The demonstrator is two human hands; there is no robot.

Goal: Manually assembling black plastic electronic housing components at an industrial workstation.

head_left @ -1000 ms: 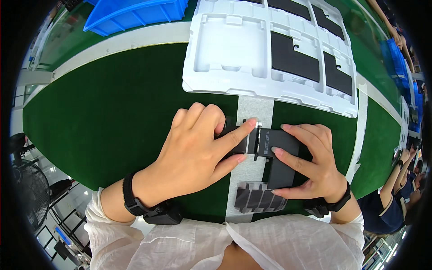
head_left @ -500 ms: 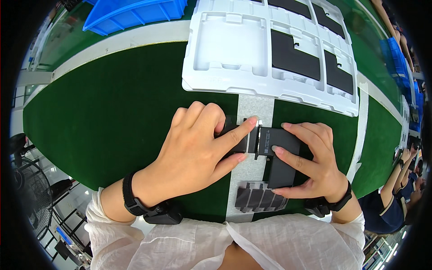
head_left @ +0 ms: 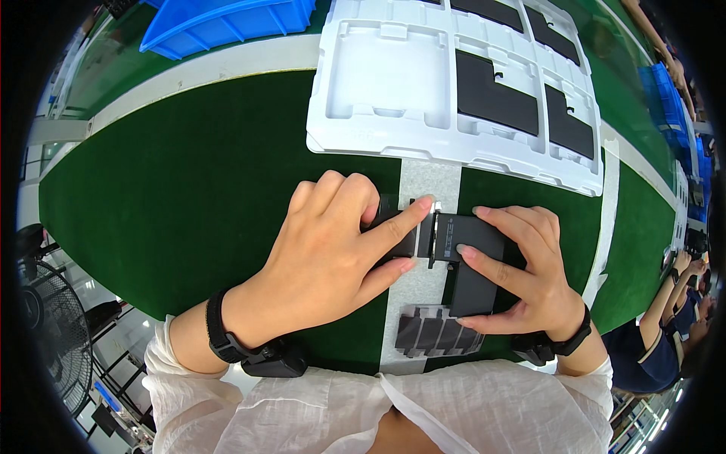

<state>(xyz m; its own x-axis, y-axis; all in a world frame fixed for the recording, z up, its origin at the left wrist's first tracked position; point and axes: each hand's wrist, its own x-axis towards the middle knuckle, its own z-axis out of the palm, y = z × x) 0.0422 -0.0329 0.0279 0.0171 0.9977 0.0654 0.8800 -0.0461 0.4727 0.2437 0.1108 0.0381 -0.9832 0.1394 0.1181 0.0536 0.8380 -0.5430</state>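
A flat black L-shaped battery point(head_left: 478, 284) lies on the pale strip and green mat, with faint print on its upper part. My right hand point(head_left: 529, 268) grips it, fingers along its right side and index fingertip on its face. Against its upper left edge sits a dark block with a silvery rim point(head_left: 425, 236). My left hand point(head_left: 329, 242) holds this block between index finger and thumb, and covers most of it. Just below the battery lies a clear sheet with dark rectangular pieces point(head_left: 435, 333), close to my right thumb.
A white moulded tray point(head_left: 378, 136) with several black L-shaped batteries point(head_left: 491, 94) stands beyond my hands; its near left pocket holds nothing. A blue bin point(head_left: 227, 26) is at the far left, a fan point(head_left: 57, 318) beside the table. Other people point(head_left: 665, 318) sit at the right.
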